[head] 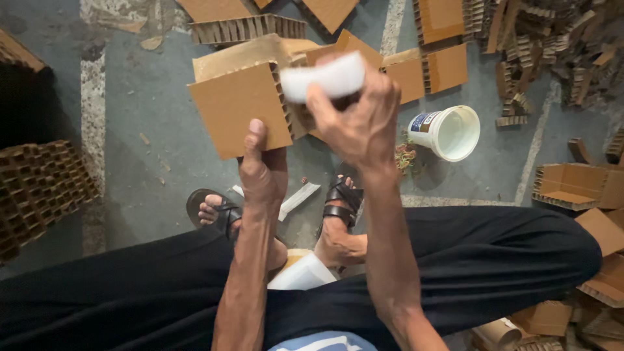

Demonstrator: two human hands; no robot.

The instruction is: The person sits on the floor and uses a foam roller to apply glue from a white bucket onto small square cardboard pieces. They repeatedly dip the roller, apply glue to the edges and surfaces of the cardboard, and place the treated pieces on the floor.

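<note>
My left hand [262,170] grips the lower edge of a thick brown honeycomb cardboard block [237,107], thumb on its flat face, holding it up over the floor. My right hand [354,114] is closed around a white roll of tape [323,78], pressed against the block's open-cell side edge. A second cardboard piece [247,52] lies just behind the held block. My legs in black trousers and my sandalled feet [218,211] show below the hands.
A white plastic bucket [448,132] stands on the grey concrete floor to the right. Honeycomb cardboard pieces [429,68] and strips [546,39] are scattered at the top and right. A cardboard stack [39,188] sits at left, small boxes [575,185] at right.
</note>
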